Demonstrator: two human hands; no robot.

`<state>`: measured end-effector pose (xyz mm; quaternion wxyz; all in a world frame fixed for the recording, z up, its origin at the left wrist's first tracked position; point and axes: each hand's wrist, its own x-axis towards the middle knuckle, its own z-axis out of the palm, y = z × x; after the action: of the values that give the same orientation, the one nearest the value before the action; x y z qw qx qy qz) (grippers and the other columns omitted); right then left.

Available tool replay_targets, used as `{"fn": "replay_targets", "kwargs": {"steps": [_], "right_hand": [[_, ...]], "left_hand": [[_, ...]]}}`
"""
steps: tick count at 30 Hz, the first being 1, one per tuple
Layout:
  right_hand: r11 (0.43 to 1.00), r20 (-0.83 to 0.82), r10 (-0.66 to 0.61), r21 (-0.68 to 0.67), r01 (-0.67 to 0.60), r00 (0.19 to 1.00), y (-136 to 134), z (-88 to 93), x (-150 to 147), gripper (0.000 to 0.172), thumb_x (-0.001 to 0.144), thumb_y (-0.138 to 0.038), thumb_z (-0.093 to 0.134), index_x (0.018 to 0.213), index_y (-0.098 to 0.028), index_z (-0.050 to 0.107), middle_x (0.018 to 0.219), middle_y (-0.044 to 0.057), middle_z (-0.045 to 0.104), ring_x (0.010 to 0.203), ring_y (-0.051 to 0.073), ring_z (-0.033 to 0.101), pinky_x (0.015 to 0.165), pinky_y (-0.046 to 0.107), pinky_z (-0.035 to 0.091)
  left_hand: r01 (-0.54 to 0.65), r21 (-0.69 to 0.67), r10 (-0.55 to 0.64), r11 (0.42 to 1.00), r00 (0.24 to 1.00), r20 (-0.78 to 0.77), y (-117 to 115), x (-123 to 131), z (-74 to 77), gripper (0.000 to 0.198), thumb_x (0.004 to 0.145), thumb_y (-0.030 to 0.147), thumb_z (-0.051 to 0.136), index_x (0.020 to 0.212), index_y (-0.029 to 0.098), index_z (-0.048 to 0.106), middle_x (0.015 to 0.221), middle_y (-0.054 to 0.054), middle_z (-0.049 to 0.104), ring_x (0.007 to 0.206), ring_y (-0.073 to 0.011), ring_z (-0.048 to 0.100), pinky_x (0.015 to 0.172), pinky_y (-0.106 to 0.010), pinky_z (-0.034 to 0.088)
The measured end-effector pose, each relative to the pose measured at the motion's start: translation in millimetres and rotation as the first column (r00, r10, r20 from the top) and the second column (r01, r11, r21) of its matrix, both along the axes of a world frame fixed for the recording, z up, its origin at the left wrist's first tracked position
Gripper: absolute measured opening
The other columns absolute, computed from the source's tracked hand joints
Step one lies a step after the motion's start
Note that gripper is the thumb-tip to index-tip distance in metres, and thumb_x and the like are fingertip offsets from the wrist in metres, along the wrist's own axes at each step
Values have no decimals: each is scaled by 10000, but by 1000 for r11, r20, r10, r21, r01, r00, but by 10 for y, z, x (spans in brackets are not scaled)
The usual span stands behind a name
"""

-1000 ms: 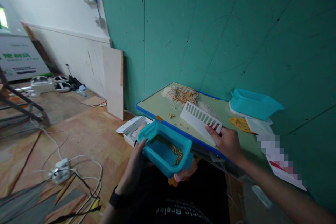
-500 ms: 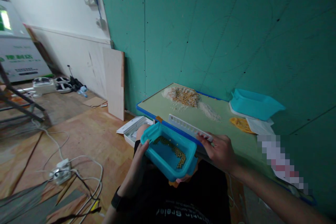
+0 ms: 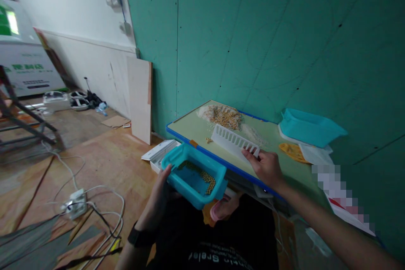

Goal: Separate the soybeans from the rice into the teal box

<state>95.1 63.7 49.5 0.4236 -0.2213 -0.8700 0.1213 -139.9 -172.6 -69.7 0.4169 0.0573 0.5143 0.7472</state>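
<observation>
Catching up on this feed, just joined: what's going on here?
A seated person has a blue tub in the left hand, with small round beans inside. The right hand holds a white slotted piece over the table; whether it touches the surface is hard to tell. Beyond it lies a pile of tan beans mixed with white grains. A second blue tub sits toward the table's right end, near a yellow item.

I see a big green wall (image 3: 268, 29) at twelve o'clock. A tall pale board (image 3: 139, 101) stands by it at eleven. A white wall (image 3: 72, 4) and a bright patch (image 3: 12, 22) are at ten. Brown floor (image 3: 104, 156) spreads out at nine.
</observation>
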Motion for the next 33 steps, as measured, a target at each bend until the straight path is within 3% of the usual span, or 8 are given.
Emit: {"fn": "replay_targets", "kwargs": {"steps": [6,13,21,26,29,33], "right_hand": [[998,-14,47,-37,-47,999,-25,-11,3,395,989,-425,684,685,-195,789,629,58,781,536,215,745,536,278,472],[994,-22,88,-56,-90,996,-43,-9,-38,366,990,-413,685,711,-212,810,717,70,824,625,255,798,586,296,547],[979,-31,179,-92,-181,983,-101,-28,-85,280,986,-393,699,826,-225,856,817,78,859,715,272,831,652,313,623],[968,-38,228,-96,-231,973,-199,-33,-92,263,990,-387,711,833,-236,860,804,70,855,718,275,834,660,325,643],[973,-59,205,-94,-210,977,-181,-16,-98,296,998,-426,699,831,-240,857,800,71,850,721,277,827,681,345,648],[996,-77,46,-67,-52,996,17,14,-159,392,980,-492,686,749,-206,822,724,93,817,650,268,782,625,336,589]], "left_hand": [[10,9,-10,1000,996,-91,-26,-43,98,828,955,670,721,1686,361,486,1471,-118,738,1280,-364,734,856,-458,712],[30,3,-29,1000,994,-107,2,-91,144,808,947,682,725,1664,370,521,1492,-114,723,1204,-339,759,838,-423,708],[57,27,-55,998,995,-82,40,-110,179,844,939,684,734,1688,384,487,1601,-112,655,1368,-399,679,815,-427,706],[79,31,-77,996,995,-61,82,-121,199,855,931,700,722,1667,315,520,1533,-151,698,1355,-436,679,748,-450,711],[74,22,-73,997,996,-56,100,-137,182,846,938,709,708,1660,312,518,1560,-142,677,1332,-396,695,769,-406,704],[87,33,-85,996,994,-71,86,-149,179,828,936,699,723,1657,346,515,1573,-125,668,1286,-361,723,800,-395,702]]}}
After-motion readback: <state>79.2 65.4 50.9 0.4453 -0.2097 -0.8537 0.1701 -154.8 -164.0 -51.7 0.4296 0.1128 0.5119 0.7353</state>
